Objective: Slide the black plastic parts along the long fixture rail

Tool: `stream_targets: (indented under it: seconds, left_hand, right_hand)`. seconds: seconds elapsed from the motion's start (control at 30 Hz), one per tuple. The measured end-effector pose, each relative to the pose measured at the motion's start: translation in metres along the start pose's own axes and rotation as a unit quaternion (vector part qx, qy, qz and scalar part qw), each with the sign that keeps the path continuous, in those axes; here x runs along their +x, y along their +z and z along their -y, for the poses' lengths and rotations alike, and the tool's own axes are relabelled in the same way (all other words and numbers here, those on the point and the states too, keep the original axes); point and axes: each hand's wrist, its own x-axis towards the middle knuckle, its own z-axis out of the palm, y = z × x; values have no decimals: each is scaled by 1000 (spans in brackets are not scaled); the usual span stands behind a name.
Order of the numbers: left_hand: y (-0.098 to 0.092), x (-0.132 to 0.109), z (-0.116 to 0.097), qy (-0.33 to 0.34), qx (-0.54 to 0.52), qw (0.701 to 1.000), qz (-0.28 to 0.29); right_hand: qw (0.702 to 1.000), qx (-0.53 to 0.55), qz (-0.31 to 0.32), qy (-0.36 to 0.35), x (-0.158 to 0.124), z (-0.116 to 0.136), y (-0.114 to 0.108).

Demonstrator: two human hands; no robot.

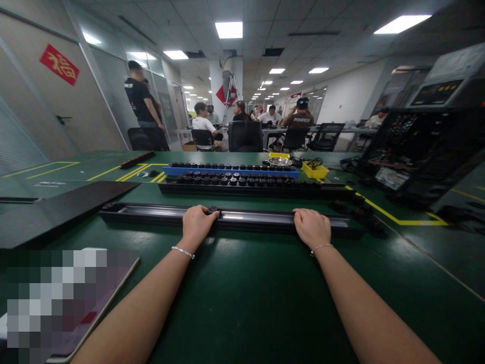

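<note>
A long black channel (257, 216) with a shiny inner strip lies crosswise on the green table (242, 303). My left hand (197, 222) grips it left of its middle, fingers closed over the far edge, beside a small black part (212, 210) at the thumb tip. My right hand (312, 227) is closed round the channel further right. Behind it stands a black rail (242, 189) with a row of small black round parts (227, 179), and a blue rail (178, 171) with similar parts lies behind that.
A dark flat panel (68, 207) lies at the left, a blurred-out tablet (106, 298) at the front left. Yellow tray (315, 170) and metal dish (279, 162) stand behind the rails. Dark equipment (420, 151) and black parts (364, 212) are at the right. People sit beyond the table.
</note>
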Motion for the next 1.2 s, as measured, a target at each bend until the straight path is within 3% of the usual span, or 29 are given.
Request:
stream_targets:
  seconds: [0.6, 1.2]
  left_hand:
    - [0, 0, 1, 13, -7, 1000, 4]
    - [2, -3, -5, 68, -24, 997, -8]
  right_hand:
    - [1000, 11, -7, -1, -1, 0, 0]
    - [1000, 11, 1, -1, -1, -1, -2]
